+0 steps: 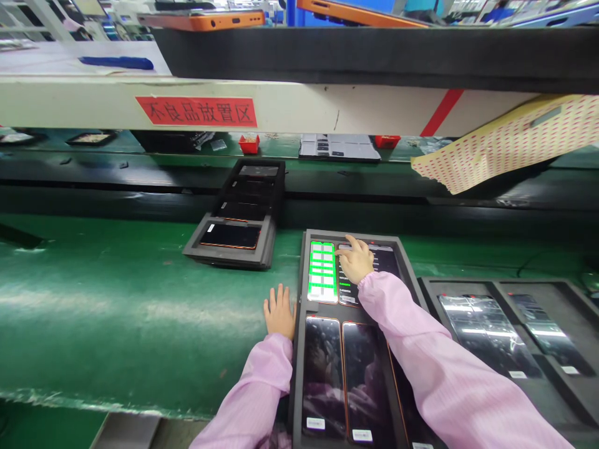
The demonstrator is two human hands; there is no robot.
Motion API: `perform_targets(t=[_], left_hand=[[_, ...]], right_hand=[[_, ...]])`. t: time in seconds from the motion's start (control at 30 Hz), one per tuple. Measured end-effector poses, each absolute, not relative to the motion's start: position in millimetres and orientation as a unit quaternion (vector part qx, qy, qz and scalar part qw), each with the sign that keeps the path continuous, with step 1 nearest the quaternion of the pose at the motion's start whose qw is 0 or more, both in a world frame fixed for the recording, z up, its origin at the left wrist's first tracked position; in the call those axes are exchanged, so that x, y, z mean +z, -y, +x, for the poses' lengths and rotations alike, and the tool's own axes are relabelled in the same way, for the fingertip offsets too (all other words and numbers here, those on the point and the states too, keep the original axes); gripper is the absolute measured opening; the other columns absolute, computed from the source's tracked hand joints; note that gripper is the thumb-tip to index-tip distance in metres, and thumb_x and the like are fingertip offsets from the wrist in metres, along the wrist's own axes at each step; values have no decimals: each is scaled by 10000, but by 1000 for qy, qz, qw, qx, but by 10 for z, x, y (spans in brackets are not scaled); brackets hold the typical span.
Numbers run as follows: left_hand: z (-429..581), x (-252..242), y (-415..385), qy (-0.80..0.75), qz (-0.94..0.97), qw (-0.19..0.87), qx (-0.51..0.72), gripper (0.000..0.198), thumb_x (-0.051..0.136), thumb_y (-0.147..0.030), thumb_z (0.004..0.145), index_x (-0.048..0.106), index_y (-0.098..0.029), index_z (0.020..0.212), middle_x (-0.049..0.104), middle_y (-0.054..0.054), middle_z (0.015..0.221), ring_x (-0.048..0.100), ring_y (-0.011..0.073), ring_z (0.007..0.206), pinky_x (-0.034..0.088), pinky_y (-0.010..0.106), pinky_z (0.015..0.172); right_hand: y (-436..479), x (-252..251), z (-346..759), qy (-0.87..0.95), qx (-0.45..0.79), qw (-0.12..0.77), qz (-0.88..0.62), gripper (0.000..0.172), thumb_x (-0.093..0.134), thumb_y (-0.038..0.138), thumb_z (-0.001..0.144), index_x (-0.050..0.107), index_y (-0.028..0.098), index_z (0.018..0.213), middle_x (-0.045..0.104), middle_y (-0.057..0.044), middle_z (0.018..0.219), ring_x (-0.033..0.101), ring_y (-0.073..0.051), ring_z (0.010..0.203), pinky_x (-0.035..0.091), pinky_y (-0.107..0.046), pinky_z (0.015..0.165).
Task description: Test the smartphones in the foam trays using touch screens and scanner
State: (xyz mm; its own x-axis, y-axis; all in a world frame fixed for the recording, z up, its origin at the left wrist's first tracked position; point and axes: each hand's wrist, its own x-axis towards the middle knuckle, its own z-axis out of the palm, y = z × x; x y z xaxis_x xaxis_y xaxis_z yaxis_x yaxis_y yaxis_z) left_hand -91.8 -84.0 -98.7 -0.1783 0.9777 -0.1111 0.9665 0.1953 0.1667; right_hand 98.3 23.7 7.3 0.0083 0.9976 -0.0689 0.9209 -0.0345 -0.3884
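A grey foam tray (302,349) holds several phones face up. One phone (322,272) at its upper left shows a bright green and white grid. My right hand (356,259) is over the phone beside it, fingers apart and holding nothing, with a fingertip near the edge between the two screens. That second phone (347,292) shows a dark screen with text lines, partly hidden by my hand. Two dark-screened phones (322,374) lie lower in the tray. My left hand (279,313) rests flat on the green surface against the tray's left side, fingers spread.
Another stack of foam trays (224,254) with dark phones stands behind to the left. At the right lies a tray (491,288) with two phones. A white shelf beam (290,109) crosses above, with a dotted yellow sheet (505,146) hanging at its right.
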Motion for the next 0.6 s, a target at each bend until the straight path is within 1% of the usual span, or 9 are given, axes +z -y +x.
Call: perform_targets(t=[0.23,0.43,0.6], left_hand=[[-916,-990,844,-766,636,91,35,524,291,-165,807,407,-223,1315,352,29,1419,270,229,1322,258,461,1054],[-915,-1002,846,-765,637,84,36,500,308,-219,822,415,-216,1310,353,32,1419,274,243,1320,266,459,1050],[-915,-1003,845,-766,637,82,32,506,296,-198,821,408,-214,1314,344,21,1423,277,244,1318,262,461,1050]], right_hand=[[-250,70,980,685,162,124,-700,399,340,220,765,679,300,960,341,19,1391,237,-271,1265,232,-516,1010],[-377,77,946,685,148,115,-704,398,333,228,782,658,313,996,317,12,1407,248,-273,1260,243,-518,1001],[-463,76,927,692,139,101,-701,392,341,232,785,648,317,1014,306,15,1409,234,-272,1263,251,-501,997]])
